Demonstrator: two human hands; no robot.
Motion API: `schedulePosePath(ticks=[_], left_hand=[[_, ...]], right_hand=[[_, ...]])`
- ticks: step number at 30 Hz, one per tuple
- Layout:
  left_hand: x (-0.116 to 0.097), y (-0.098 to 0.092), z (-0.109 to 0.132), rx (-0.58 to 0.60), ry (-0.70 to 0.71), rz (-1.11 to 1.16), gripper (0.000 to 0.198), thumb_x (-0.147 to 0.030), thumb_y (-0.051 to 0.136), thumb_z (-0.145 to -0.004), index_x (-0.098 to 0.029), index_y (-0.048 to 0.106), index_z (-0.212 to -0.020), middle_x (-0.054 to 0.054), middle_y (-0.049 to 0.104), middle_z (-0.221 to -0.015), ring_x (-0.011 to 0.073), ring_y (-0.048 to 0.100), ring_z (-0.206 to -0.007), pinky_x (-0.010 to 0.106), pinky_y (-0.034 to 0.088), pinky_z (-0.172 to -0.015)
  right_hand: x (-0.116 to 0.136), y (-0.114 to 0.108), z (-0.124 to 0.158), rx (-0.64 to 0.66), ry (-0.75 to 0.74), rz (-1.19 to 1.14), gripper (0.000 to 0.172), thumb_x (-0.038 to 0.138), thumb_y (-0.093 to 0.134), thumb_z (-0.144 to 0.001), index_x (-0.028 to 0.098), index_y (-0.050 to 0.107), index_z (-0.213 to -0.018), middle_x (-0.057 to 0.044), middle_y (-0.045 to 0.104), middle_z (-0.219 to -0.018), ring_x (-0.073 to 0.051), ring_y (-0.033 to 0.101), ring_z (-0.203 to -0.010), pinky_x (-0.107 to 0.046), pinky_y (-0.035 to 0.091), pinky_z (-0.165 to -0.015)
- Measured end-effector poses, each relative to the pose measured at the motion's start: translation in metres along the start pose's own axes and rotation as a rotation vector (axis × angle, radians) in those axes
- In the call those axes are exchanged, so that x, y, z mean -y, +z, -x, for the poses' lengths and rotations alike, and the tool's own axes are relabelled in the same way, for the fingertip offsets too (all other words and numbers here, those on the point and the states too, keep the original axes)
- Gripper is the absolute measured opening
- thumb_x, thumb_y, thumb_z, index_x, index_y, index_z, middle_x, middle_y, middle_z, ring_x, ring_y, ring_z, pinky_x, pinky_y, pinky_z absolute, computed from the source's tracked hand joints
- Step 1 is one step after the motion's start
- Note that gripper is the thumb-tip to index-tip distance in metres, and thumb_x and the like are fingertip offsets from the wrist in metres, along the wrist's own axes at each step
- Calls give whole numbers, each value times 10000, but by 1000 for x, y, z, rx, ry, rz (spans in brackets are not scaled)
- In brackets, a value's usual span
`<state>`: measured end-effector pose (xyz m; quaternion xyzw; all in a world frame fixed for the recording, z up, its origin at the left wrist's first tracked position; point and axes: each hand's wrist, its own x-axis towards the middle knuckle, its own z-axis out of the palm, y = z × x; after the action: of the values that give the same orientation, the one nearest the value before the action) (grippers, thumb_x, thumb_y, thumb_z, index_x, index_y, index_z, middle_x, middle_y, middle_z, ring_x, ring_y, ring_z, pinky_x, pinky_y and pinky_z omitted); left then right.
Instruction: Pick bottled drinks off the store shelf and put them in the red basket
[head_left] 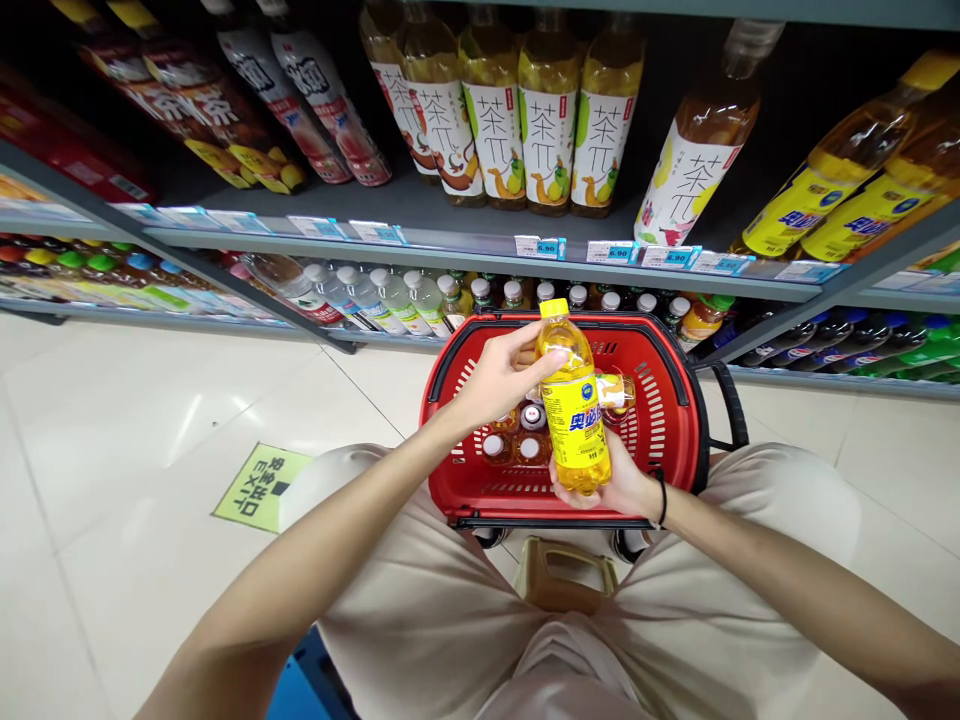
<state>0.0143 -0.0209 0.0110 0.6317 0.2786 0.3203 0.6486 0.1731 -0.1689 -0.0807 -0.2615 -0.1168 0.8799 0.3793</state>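
A yellow-labelled bottle with a yellow cap (pixel 576 410) is held between my two hands, tilted slightly, above a red shopping basket (pixel 491 497). My left hand (pixel 504 372) grips its upper part, with fingers behind the neck and the thumb across the front. My right hand (pixel 611 480) wraps round its base from below and the right side. Under the hands, several bottles with white caps (pixel 529 448) stand inside the basket. Another bottle with a white and orange label (pixel 616 391) lies on its side in the basket, partly hidden by the held bottle.
A shelf (pixel 465 232) ahead holds tea bottles (pixel 546 140), one tilted tea bottle (pixel 694 160) and yellow-labelled bottles (pixel 806 200). Lower shelves carry more drinks. The basket's black handle (pixel 731 405) sticks out right. A green exit sign (pixel 251 490) marks the floor at left.
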Motion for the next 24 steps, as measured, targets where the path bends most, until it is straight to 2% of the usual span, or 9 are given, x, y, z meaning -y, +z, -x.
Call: schedulePosePath(ticks=[7, 11, 18, 24], left_hand=[[-1, 2, -2, -13, -2, -11, 588, -503, 773, -871, -120, 679, -1307, 135, 750, -1247, 260, 728, -1087, 348, 609, -905], [0, 2, -2, -14, 9, -15, 581, -507, 766, -879, -108, 680, -1291, 142, 742, -1256, 254, 722, -1085, 337, 603, -899], [1, 2, -2, -22, 11, -26, 562, -518, 744, -896, -119, 673, -1286, 131, 742, -1258, 257, 710, -1113, 335, 596, -900], [5, 2, -3, -25, 24, -61, 520, -509, 683, -953, -116, 656, -1293, 125, 735, -1251, 209, 705, -1028, 302, 572, -879]], right_hand=[[0, -2, 0, -26, -1, -6, 722, 784, 391, -939, 121, 676, -937, -139, 722, -800, -201, 603, -542, -232, 310, -357], [2, 1, 1, 4, 9, -38, 712, 791, 421, -920, 127, 676, -921, -123, 722, -788, -177, 564, -511, -228, 293, -357], [5, 3, 0, -37, 15, -25, 732, 793, 365, -943, 129, 670, -907, -130, 728, -785, -188, 589, -512, -229, 281, -360], [6, 3, 0, -54, 0, -10, 752, 797, 354, -940, 120, 678, -905, -127, 731, -770, -191, 609, -510, -223, 285, -354]])
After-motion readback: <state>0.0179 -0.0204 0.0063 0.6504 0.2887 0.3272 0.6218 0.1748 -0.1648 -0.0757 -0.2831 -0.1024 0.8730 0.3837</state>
